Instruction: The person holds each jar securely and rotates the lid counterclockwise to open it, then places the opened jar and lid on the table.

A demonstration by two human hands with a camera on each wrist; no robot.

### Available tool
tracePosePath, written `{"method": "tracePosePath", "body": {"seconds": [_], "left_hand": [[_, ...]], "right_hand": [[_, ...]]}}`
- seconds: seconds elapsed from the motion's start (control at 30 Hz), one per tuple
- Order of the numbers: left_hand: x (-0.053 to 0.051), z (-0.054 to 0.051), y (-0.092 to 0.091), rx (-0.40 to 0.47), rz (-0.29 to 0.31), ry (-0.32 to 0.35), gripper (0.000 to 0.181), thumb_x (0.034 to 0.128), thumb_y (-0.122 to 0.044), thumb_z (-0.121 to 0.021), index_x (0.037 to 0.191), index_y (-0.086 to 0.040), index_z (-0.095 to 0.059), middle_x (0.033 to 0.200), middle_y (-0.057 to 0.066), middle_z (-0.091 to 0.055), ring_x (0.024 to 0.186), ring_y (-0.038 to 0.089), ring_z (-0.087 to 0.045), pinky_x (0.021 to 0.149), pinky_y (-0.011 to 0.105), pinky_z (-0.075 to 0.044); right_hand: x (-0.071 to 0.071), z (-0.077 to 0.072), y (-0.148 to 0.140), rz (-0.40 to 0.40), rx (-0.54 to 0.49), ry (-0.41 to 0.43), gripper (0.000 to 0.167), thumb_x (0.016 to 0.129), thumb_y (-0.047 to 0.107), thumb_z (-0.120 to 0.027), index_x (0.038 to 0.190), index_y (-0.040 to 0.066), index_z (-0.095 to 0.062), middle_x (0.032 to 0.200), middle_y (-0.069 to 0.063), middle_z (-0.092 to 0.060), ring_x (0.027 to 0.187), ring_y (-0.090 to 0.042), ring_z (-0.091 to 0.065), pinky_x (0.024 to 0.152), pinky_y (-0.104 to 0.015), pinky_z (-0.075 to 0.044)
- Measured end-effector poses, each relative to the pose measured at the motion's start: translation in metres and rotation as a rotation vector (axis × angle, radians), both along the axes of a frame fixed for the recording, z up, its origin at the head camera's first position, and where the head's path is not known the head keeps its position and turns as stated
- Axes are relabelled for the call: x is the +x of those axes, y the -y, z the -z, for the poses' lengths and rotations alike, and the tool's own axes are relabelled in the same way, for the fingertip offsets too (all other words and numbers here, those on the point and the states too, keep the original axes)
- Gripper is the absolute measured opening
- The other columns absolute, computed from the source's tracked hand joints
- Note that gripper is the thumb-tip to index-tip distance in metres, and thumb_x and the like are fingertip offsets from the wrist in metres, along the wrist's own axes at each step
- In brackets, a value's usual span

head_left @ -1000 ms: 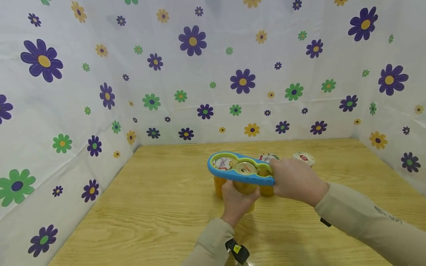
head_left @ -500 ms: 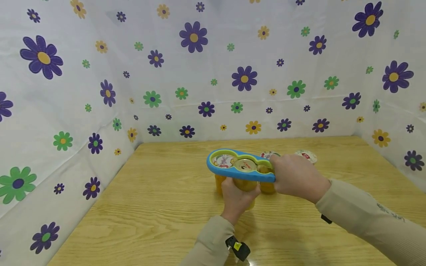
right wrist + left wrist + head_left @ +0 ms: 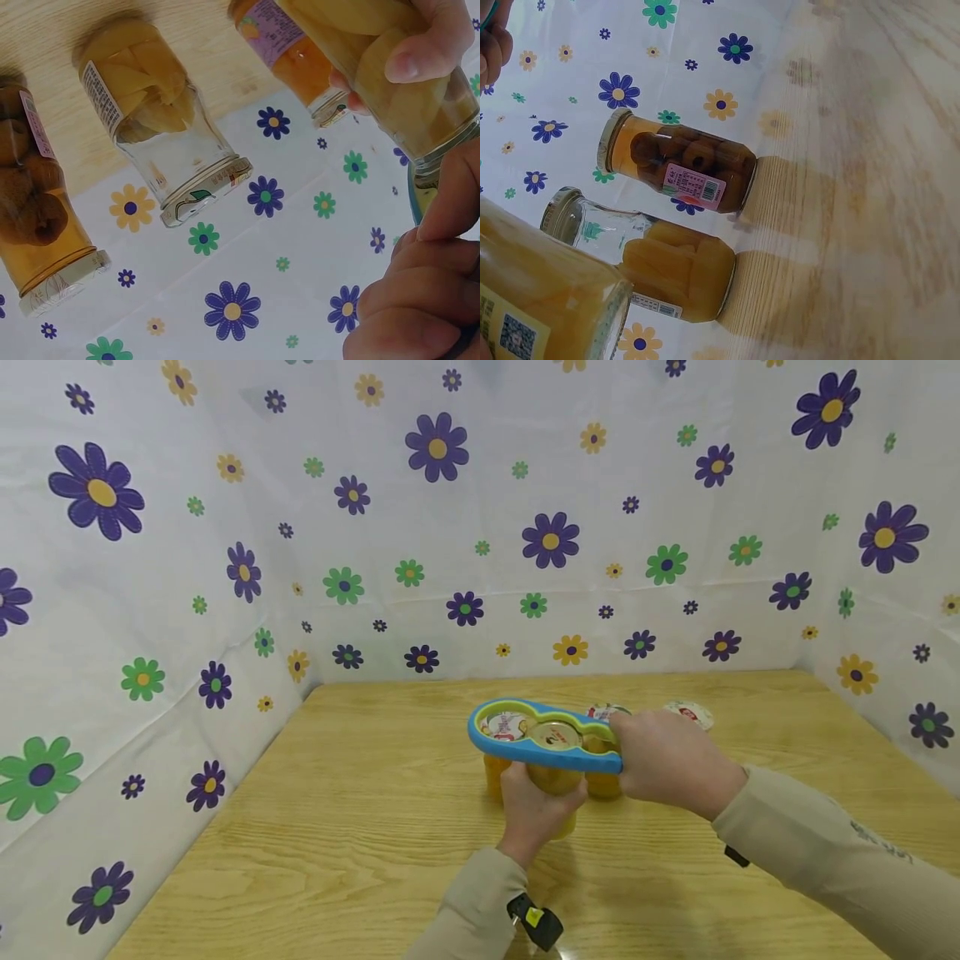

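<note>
My left hand [image 3: 538,814] grips a jar of pale yellow fruit [image 3: 375,67], its metal lid [image 3: 555,735] seen through an opening of a blue and green opener [image 3: 543,758]. The opener lies around the lid, and my right hand [image 3: 671,764] holds its right end with curled fingers. In the right wrist view the left hand [image 3: 435,45] has its thumb on the glass, and the right hand [image 3: 420,292] is at the lid end. How tightly the opener sits on the lid cannot be told.
Behind the held jar stand a jar of orange fruit [image 3: 300,67], a part-filled jar of yellow fruit [image 3: 679,262] and a jar of dark round fruit [image 3: 694,161]. They rest on a wooden table [image 3: 337,827], with flowered cloth [image 3: 450,527] behind.
The head view has shifted slightly. Both hands keep their grips on the jar and the opener, with no clear movement between them.
</note>
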State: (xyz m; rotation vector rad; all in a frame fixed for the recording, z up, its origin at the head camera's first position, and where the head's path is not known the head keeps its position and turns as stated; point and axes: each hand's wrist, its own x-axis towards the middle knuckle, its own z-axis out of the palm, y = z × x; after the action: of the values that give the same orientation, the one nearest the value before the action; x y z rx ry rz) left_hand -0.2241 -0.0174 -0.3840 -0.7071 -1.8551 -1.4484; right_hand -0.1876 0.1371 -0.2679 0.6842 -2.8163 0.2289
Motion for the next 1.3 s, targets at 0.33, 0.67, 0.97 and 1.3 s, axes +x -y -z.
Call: {"method": "tracePosePath", "body": {"seconds": [0.33, 0.67, 0.97, 1.3], "left_hand": [[0.001, 0.000, 0.001, 0.022, 0.072, 0.042, 0.059, 0.0593, -0.005, -0.075, 0.112, 0.002, -0.049, 0.102, 0.011, -0.062, 0.095, 0.020, -0.057, 0.086, 0.033, -0.043], [0.025, -0.029, 0.001, 0.022, 0.134, 0.085, 0.056, 0.0587, 0.006, -0.072, 0.109, 0.009, -0.047, 0.101, 0.020, -0.060, 0.094, 0.027, -0.057, 0.088, 0.034, -0.042], [0.025, -0.028, 0.004, 0.020, 0.201, 0.168, 0.056, 0.0600, 0.007, -0.073, 0.109, 0.009, -0.046, 0.104, 0.019, -0.060, 0.098, 0.027, -0.056, 0.089, 0.031, -0.041], [0.005, -0.002, 0.005, 0.020, 0.309, 0.263, 0.069, 0.0629, 0.003, -0.073, 0.121, 0.002, -0.036, 0.117, 0.013, -0.050, 0.107, 0.022, -0.047, 0.095, 0.033, -0.035]], "right_hand": [[0.000, 0.002, -0.002, 0.009, 0.005, 0.004, 0.015, 0.067, 0.002, -0.064, 0.076, 0.005, -0.052, 0.055, 0.000, -0.043, 0.043, -0.011, -0.040, 0.041, -0.021, -0.038], [0.002, 0.000, -0.004, 0.020, 0.023, 0.005, 0.014, 0.065, -0.002, -0.059, 0.073, 0.006, -0.052, 0.054, 0.000, -0.042, 0.043, -0.012, -0.039, 0.039, -0.022, -0.035], [0.001, 0.000, -0.007, 0.011, 0.028, 0.010, 0.014, 0.065, -0.001, -0.059, 0.076, 0.005, -0.053, 0.054, 0.000, -0.041, 0.043, -0.012, -0.038, 0.039, -0.021, -0.033], [0.000, 0.002, -0.009, 0.010, 0.052, 0.010, 0.016, 0.063, -0.001, -0.058, 0.076, 0.006, -0.053, 0.053, 0.000, -0.038, 0.043, -0.012, -0.037, 0.038, -0.022, -0.030]]}}
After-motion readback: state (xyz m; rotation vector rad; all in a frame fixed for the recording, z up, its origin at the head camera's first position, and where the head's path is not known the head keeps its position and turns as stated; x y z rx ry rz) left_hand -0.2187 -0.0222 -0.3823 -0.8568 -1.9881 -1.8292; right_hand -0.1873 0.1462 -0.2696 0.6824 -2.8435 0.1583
